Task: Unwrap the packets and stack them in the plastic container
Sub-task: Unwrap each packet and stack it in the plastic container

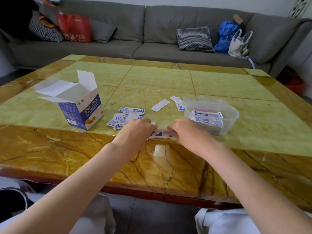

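Note:
A blue-and-white bandage packet [162, 133] is stretched between my two hands just above the table. My left hand [138, 130] pinches its left end and my right hand [185, 130] pinches its right end. Beyond my left hand lies a loose pile of several folded packets [128, 115]. The clear plastic container [233, 115] stands to the right of my right hand, with several packets [207, 119] stacked flat inside it.
An open blue-and-white cardboard box [81, 108] stands at the left on the green and yellow marble table [168, 78]. White paper strips [160, 105] lie behind the container. A grey sofa [152, 31] with bags and cushions runs along the far side.

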Motion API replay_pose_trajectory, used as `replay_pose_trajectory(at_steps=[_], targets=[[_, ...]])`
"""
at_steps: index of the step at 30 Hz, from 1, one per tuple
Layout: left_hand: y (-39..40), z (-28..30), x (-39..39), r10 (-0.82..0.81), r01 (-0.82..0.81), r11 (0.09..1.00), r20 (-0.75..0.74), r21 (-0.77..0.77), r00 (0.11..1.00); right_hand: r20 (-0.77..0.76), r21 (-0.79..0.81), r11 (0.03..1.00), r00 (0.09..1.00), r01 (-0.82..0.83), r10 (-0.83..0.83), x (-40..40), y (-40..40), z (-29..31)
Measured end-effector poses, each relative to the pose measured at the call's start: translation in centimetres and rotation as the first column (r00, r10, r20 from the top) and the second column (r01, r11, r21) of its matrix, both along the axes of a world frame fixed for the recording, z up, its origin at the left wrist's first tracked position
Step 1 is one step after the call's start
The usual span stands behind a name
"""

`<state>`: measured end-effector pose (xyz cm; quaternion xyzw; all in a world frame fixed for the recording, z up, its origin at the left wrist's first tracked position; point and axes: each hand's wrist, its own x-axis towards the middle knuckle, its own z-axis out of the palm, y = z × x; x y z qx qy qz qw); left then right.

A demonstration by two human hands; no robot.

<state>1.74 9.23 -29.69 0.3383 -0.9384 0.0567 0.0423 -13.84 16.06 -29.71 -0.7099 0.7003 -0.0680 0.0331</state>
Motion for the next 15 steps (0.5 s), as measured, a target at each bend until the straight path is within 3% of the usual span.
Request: replay_pose_trajectory(at_steps=[4,6,12,15], targets=[[-0.1,0.0,0.2,0.009,-0.008,1.0,0.075,-0.013,0.997,0.021,0.027,1.0,1.0,-0.003,0.002,0.2,0.2,-0.1],[-0.4,-0.1,0.1,0.017,-0.017,1.0,0.041,0.008,0.999,0.041,0.023,1.0,0.999,0.009,-0.01,0.1,0.1,0.0],[-0.9,0.6,0.9,0.105,-0.042,0.941,-0.171,0.335,0.98,0.109,0.062,0.998,0.993,0.032,-0.038,0.2,0.2,0.5],[-0.9,0.6,1.2,0.154,-0.041,0.908,-0.241,0.417,0.958,0.153,0.075,0.996,0.987,0.04,-0.051,0.3,0.3,1.2]])
